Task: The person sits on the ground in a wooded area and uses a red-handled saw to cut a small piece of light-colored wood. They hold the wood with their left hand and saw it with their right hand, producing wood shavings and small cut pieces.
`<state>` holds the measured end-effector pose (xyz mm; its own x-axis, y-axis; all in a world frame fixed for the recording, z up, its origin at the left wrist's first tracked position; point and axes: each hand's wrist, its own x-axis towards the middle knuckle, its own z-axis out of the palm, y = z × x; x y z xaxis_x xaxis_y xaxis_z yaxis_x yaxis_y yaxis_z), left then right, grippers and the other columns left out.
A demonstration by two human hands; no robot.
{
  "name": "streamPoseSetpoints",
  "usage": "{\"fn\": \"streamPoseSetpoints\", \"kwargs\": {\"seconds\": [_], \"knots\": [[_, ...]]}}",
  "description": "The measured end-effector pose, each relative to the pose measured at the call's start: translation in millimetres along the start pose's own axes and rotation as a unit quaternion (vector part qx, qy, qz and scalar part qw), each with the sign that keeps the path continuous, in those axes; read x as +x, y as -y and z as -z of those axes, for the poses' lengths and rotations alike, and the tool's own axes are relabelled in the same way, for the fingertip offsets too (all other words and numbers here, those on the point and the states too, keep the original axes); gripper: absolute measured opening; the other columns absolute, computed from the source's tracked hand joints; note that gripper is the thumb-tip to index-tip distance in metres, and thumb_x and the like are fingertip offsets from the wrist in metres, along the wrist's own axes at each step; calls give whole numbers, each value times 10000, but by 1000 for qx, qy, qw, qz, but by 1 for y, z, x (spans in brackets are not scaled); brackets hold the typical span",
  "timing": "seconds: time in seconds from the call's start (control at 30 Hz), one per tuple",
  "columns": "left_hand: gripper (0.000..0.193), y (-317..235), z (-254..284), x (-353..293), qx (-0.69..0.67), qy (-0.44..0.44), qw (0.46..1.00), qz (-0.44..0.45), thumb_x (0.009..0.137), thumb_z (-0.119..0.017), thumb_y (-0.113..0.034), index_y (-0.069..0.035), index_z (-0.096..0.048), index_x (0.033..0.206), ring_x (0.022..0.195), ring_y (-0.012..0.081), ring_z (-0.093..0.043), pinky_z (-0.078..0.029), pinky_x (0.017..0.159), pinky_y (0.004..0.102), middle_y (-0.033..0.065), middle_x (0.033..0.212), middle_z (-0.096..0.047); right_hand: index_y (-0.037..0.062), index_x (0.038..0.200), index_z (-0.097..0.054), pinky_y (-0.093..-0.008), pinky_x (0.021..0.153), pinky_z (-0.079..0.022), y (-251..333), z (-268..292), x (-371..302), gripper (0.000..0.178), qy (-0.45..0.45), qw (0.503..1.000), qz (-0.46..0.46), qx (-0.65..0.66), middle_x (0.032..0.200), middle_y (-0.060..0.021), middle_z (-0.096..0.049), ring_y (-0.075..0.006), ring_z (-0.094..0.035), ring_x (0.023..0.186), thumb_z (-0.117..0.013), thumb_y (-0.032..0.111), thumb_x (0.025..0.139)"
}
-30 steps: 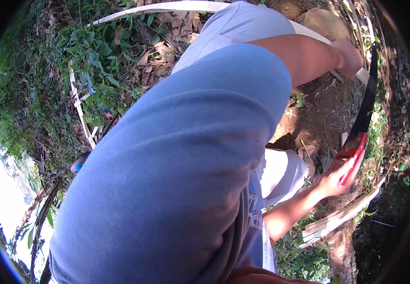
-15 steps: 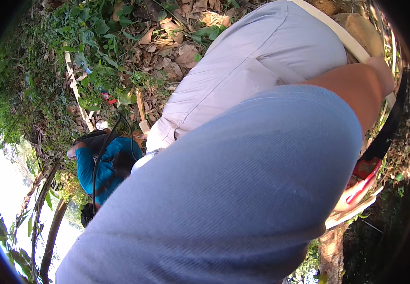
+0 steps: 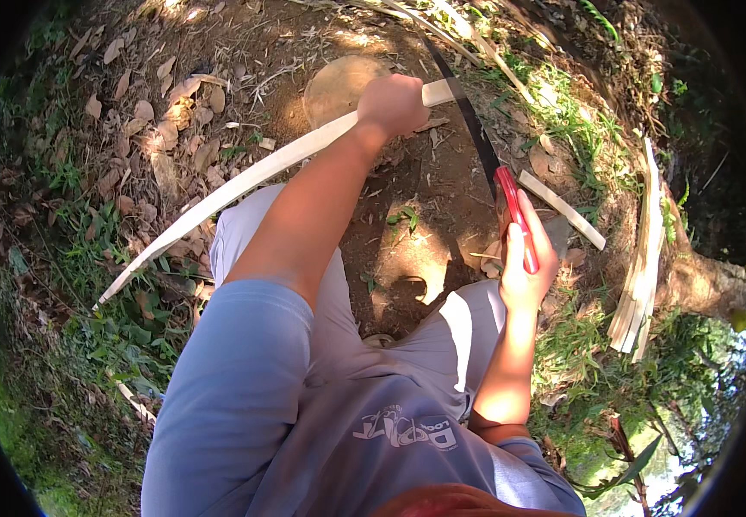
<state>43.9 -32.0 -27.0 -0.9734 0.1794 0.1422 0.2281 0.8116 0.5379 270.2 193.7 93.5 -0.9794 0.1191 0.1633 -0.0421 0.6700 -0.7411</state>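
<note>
1. While dry leaves cover ground left of the round wooden block, a long pale strip runs from well left of that block, on the person's side, past its near edge to its right. Contact between strip and block: cannot tell.
2. Left hand: at the block's right side; fist clamped around the strip, close to the strip's right end.
3. Handsaw: right of the block; dark blade directed away from the person, crossing at the strip's right end. Teeth touching wood: cannot tell.
4. Right hand: right of the block, nearer the person; wrapped around the saw's red handle.
5. Short wooden piece: on the ground, right of the block.
6. Bundled pale strips: farthest right of the block.
</note>
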Motion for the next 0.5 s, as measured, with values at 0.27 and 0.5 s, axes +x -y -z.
{"fn": "streamPoseSetpoints", "kwargs": {"seconds": [0.27,0.5], "knots": [[216,0,-13,5,49,-56,997,1,818,-717,-242,-64,-787,917,859,392,-784,-643,809,499,200,893,-788,163,1444,-707,-283,686,-527,35,11,19,443,22,998,32,39,881,-137,-786,-99,-627,659,-760,178,1005],[228,-11,-13,4,50,-83,995,0,814,-752,-262,-54,-780,906,846,411,-777,-640,791,513,210,892,-785,142,1445,-692,-367,637,-521,55,21,27,440,46,996,20,69,742,-214,-687,-264,-645,579,-743,214,1014]]}}
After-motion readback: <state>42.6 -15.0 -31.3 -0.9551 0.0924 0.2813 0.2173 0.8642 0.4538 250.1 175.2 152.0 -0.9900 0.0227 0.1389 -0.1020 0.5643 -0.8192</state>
